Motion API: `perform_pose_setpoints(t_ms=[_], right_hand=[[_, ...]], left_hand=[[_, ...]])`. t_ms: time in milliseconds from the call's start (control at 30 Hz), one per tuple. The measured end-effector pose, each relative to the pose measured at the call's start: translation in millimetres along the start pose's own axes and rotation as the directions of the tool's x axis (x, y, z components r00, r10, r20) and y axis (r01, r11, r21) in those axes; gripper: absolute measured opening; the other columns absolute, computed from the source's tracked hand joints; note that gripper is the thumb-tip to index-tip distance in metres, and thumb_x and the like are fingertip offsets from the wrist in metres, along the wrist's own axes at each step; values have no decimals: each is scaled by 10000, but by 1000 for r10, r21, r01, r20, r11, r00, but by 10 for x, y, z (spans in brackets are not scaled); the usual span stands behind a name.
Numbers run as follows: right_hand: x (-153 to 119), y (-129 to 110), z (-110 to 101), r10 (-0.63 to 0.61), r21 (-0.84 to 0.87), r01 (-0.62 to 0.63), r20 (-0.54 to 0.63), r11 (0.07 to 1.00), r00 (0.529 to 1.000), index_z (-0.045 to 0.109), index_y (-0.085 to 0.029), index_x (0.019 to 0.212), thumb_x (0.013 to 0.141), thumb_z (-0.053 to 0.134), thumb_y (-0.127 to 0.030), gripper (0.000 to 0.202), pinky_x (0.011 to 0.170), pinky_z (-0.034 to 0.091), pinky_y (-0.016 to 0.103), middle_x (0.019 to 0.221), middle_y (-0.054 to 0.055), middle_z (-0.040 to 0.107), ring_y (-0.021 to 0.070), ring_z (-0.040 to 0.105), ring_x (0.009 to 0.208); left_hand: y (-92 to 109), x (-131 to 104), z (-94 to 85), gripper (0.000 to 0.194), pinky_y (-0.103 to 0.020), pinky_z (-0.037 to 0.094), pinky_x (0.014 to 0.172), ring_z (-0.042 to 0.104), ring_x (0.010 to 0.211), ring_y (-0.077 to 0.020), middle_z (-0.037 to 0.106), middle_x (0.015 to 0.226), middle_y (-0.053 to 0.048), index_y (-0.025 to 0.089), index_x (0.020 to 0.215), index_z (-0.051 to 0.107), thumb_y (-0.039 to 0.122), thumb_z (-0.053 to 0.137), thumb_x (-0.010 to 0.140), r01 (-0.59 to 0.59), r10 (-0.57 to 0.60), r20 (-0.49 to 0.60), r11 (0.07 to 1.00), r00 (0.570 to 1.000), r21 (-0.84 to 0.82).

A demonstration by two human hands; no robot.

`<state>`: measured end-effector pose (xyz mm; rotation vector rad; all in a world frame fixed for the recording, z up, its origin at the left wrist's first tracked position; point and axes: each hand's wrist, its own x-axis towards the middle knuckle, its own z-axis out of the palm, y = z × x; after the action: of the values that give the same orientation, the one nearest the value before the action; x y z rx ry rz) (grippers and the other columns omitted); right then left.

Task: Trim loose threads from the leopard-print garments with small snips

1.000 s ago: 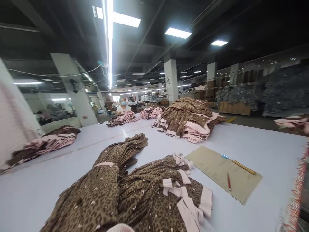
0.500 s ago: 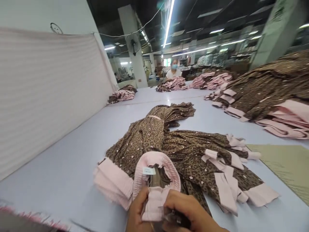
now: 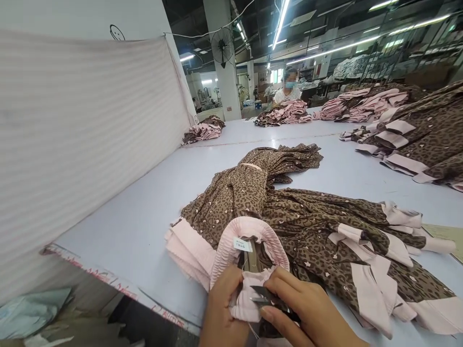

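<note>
A brown leopard-print garment (image 3: 231, 193) with pink ribbed trim lies bunched on the table in front of me. My left hand (image 3: 224, 301) pinches the near side of its round pink ribbed band (image 3: 249, 226), which has a white label (image 3: 242, 244) inside. In my right hand (image 3: 307, 303) is a pair of thread snips (image 3: 261, 295), dark blades parted and pointing left across the band. Loose thread ends show near the blades. More leopard-print pieces with pink cuffs (image 3: 372, 289) spread out to the right; how they join the held piece is hidden.
The pale table (image 3: 144, 217) has a worn front edge (image 3: 119, 286), with fabric (image 3: 32, 313) below it. A large garment heap (image 3: 427, 140) rises at right. Smaller piles (image 3: 284, 113) lie at the far side, near a masked person (image 3: 288, 91). White sheeting (image 3: 90, 130) hangs at left.
My view has turned right and drawn down, so more of the table's front edge shows. The snips' blades are now clearer, parted over the pink band, which my left hand still pinches.
</note>
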<state>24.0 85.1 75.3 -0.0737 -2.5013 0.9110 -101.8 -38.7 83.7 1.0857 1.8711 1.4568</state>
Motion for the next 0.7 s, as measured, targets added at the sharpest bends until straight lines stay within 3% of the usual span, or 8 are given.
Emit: perform_pose_setpoints(t_ms=[167,300,500,700], right_hand=[[41,-5,3,-34,-98,33,-4,995,999,598,-173,922,994,313,-342,338,505,461,252,777,65,606,176,623,618],[16,-17,-41,-27,-90,28,11,996,1000,598,-193,862,1000,290,-304,356,516,470,233,773,58,604,162,625,615],[-46,-52,-150,55,-42,-54,38,998,998,569,-236,860,973,398,-292,212,569,488,190,837,33,621,143,645,682],[-55,-48,-119,90,-148,-75,102,986,991,560,-227,893,963,414,-302,178,529,480,219,851,42,612,159,647,637]], left_hand=[[21,-8,-11,73,-267,333,630,464,712,-180,498,730,-2,201,685,469,203,533,722,-52,47,34,985,998,165],[29,5,-26,102,-274,322,638,464,706,-175,487,719,7,208,681,429,127,488,701,-98,83,66,959,994,265],[71,15,-33,134,-274,318,627,475,701,-172,504,722,7,213,674,410,92,463,695,-177,154,92,922,984,345],[80,10,4,148,-292,305,619,480,724,-193,502,722,-8,214,661,382,119,488,698,-202,185,82,875,979,439]])
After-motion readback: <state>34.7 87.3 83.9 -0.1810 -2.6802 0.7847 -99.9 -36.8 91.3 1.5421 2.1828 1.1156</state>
